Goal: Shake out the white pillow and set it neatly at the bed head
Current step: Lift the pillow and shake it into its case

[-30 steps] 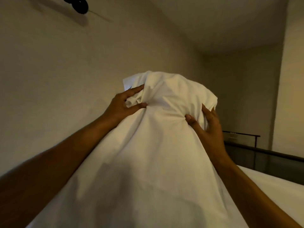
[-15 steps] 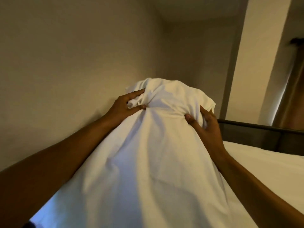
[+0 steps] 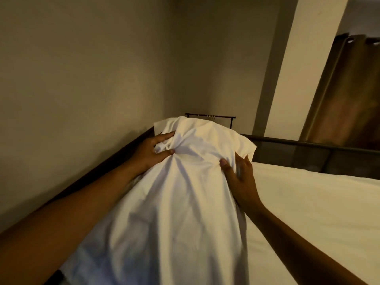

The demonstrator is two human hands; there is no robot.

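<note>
The white pillow (image 3: 185,202) fills the middle of the view, held out in front of me with its far end toward the corner of the room. My left hand (image 3: 152,152) grips bunched fabric near its far left corner. My right hand (image 3: 238,173) clutches the far right side, thumb pressed into the cloth. The near end of the pillow runs down out of view between my forearms. The bed (image 3: 312,212) with its white sheet lies to the right, below the pillow.
A dark metal bed frame rail (image 3: 308,144) runs along the far edge of the mattress. A beige wall (image 3: 72,89) stands close on the left. A brown curtain (image 3: 345,95) hangs at the right. A small dark rack (image 3: 211,116) sits in the corner.
The pillow and both hands have come down from high against the wall toward the bed corner. The view has tilted down, bringing more mattress, the rail and curtain into sight. Both grips are unchanged.
</note>
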